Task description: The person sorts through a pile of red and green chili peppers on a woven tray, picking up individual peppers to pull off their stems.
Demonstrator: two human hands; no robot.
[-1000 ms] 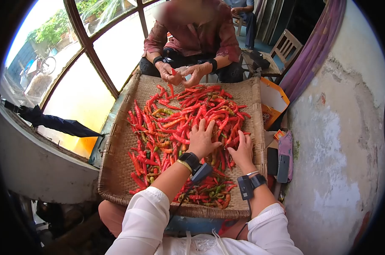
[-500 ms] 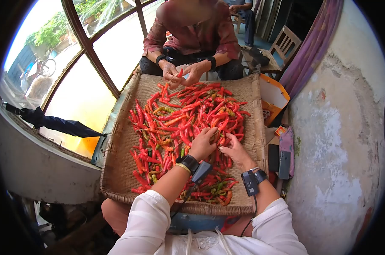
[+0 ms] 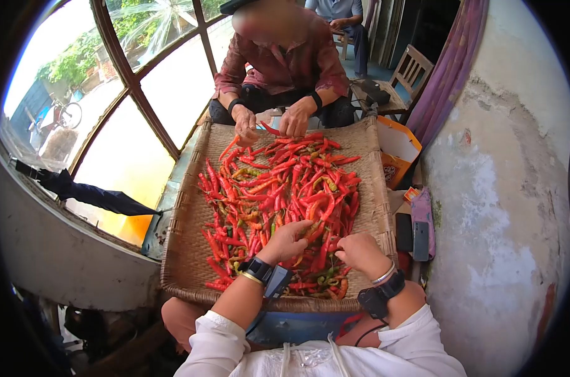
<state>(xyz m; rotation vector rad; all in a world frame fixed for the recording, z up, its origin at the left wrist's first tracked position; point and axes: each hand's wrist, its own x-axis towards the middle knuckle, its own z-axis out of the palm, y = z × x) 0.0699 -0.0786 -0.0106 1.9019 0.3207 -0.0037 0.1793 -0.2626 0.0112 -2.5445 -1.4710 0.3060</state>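
Red chillies [image 3: 286,182], woven tray [image 3: 187,264] beneath, left hand [image 3: 289,243] and right hand [image 3: 363,253] above, grips unclear

L hand [image 3: 288,242]; R hand [image 3: 363,252]; both abv red chillies [image 3: 285,165]

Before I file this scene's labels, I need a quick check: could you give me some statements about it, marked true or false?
1. Many peppers lie in the woven tray. True.
2. The folded umbrella lies inside the tray. False: it is outside, on the window side.
3. The wearer's left hand and right hand are both over the tray. True.
4. The other person's left hand is empty. False: it holds a red pepper.
5. A wooden chair stands beyond the tray's far end. True.
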